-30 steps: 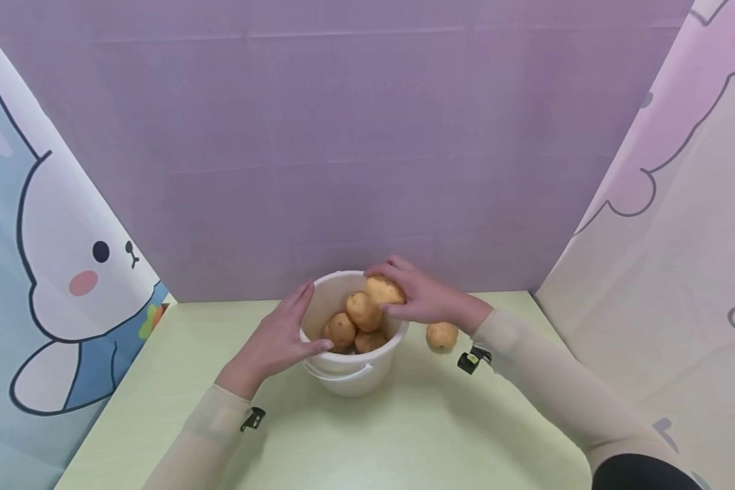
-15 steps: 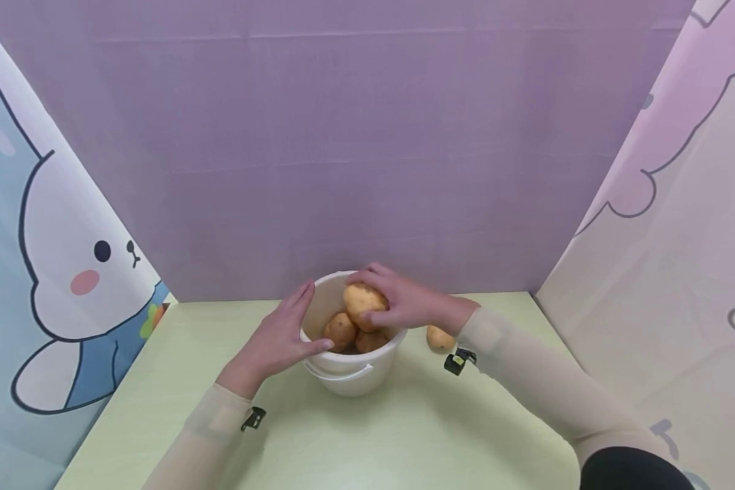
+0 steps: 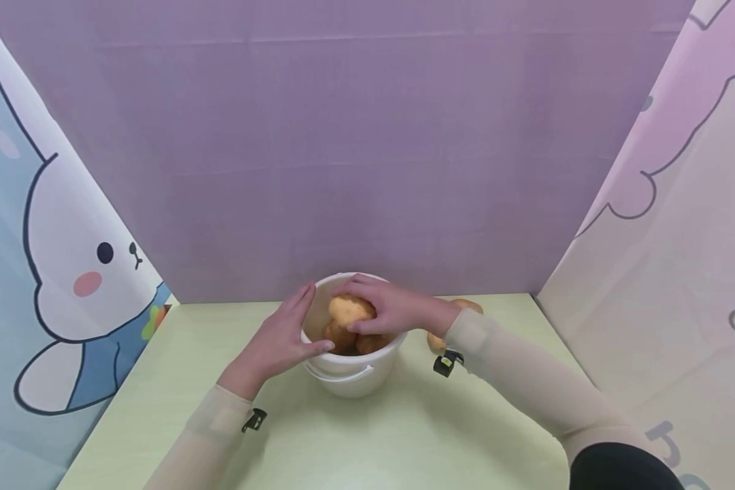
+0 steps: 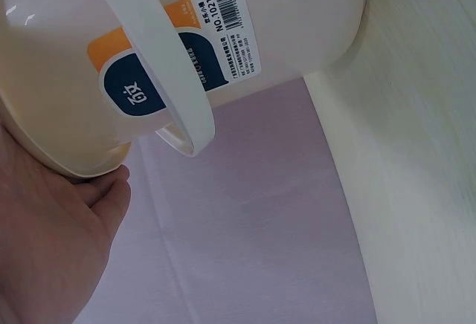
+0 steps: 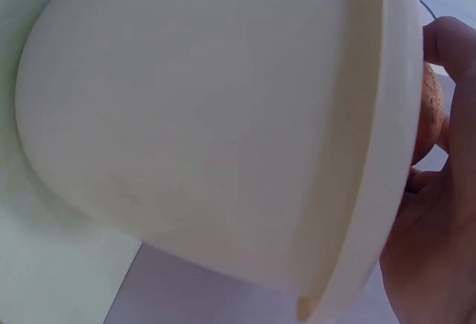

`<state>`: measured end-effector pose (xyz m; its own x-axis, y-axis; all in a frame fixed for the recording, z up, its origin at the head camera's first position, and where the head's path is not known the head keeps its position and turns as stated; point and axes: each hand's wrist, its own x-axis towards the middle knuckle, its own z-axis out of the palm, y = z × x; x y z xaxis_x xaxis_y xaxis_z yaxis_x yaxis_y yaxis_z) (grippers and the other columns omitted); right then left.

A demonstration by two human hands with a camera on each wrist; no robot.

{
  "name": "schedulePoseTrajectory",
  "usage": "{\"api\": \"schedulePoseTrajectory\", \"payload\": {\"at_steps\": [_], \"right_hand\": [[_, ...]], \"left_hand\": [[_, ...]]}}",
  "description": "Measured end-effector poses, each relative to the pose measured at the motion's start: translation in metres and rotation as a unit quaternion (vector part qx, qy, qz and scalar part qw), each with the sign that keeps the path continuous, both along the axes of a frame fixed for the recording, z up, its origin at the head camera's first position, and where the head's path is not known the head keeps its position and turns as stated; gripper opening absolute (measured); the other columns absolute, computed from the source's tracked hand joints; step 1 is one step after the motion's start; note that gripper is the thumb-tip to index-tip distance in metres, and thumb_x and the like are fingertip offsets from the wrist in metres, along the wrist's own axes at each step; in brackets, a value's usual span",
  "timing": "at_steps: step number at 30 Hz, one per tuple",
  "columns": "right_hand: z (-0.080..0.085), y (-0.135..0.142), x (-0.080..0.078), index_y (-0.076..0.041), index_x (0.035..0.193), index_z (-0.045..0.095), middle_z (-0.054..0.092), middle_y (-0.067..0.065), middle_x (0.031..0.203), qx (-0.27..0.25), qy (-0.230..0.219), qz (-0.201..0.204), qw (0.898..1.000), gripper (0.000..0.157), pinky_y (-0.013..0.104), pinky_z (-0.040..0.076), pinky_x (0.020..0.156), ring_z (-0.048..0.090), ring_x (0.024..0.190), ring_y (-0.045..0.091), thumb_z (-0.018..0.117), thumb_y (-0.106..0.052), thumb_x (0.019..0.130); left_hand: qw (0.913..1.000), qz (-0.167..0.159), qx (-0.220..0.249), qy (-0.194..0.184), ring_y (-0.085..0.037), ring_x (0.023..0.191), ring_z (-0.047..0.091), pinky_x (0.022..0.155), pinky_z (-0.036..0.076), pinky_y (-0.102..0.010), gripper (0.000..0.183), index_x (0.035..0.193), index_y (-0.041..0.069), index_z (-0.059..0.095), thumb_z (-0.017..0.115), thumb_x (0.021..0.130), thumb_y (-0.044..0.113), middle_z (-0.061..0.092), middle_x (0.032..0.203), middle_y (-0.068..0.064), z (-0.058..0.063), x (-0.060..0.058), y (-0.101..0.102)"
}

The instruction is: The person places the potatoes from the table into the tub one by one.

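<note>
A white bucket [image 3: 349,384] stands upright on the table with several potatoes inside, such as one at its left [image 3: 339,336]. My right hand [image 3: 392,306] reaches over the rim and holds a potato [image 3: 350,310] inside the mouth of the bucket, above the others. In the right wrist view that held potato [image 5: 428,116] shows just past the rim. My left hand [image 3: 282,340] rests against the left of the rim, fingers straight along the outside and thumb over the front edge. Seen from the left wrist, the fingertips [image 4: 111,190] touch the rim.
Two more potatoes lie on the table right of the bucket, one near [image 3: 436,342] and one farther back [image 3: 467,305], both partly hidden by my right forearm. A purple backdrop [image 3: 367,150] stands close behind. The bucket's handle [image 4: 175,79] hangs down its front.
My right hand has moved left and slightly down with the potato, from the bucket's right rim to over its middle. A back-right potato has come into view. The left hand has stayed put.
</note>
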<state>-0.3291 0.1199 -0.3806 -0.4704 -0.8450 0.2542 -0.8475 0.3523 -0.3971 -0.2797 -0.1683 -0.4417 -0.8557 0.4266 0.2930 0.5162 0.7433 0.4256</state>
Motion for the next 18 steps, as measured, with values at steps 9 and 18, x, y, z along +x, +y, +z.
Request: {"api": "schedulePoseTrajectory", "payload": {"at_steps": [9,18], "right_hand": [[-0.002,-0.01,-0.001,-0.008,0.156,0.06,0.061,0.006,0.148,0.017,0.01,0.009,1.0,0.068,0.037,0.051,0.112,0.059,0.128,0.018,0.08,-0.038,0.099],[-0.003,-0.016,-0.004,-0.009,0.157,0.059,0.06,0.008,0.151,0.03,0.027,0.015,0.999,0.069,0.041,0.048,0.116,0.058,0.133,0.022,0.08,-0.04,0.098]], "left_hand": [[1.0,0.0,-0.001,-0.001,-0.038,0.166,0.027,0.128,0.035,-0.064,0.126,0.176,0.001,0.02,0.073,0.091,0.078,0.021,0.183,-0.016,0.001,0.001,0.001],[1.0,-0.001,-0.001,0.003,-0.04,0.165,0.028,0.128,0.034,-0.064,0.124,0.176,0.001,0.018,0.079,0.092,0.069,0.021,0.182,-0.018,0.0,0.0,0.001]]}}
